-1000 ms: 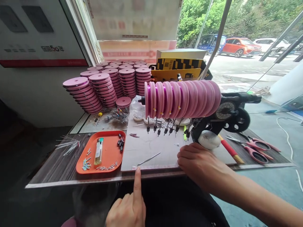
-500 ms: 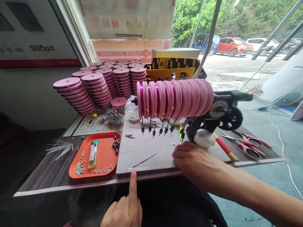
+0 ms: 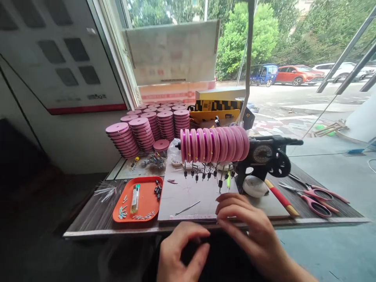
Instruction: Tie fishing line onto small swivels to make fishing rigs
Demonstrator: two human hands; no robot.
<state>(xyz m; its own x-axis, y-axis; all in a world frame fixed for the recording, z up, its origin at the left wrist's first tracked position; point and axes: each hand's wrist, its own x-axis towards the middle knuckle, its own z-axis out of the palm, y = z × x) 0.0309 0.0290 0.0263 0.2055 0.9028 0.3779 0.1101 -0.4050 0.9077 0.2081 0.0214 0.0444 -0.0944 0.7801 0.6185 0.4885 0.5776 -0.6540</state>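
Observation:
My left hand (image 3: 179, 254) hovers just in front of the table's front edge, thumb and fingers curved apart in a C with nothing in them. My right hand (image 3: 249, 229) lies over the edge of the white board (image 3: 190, 190), fingers bent and bunched; what they pinch, if anything, I cannot make out. A thin metal pin (image 3: 188, 207) rests on the board to the left of my right hand. Behind it a row of pink spools (image 3: 214, 144) sits on the shaft of a black geared winder (image 3: 264, 156), with small black pieces (image 3: 202, 175) hanging beneath.
An orange tray (image 3: 145, 201) with a lighter (image 3: 135, 197) and small parts sits at the left. Stacks of pink spools (image 3: 147, 127) stand behind it. Pink scissors (image 3: 317, 199), a red-handled tool (image 3: 280, 197) and a white lump (image 3: 255, 186) lie at the right. Yellow-black boxes (image 3: 220, 107) are at the back.
The view pulled back and tilted up. My left hand dropped its pointing finger and curled into a C. My right hand slid back from the board toward the front edge.

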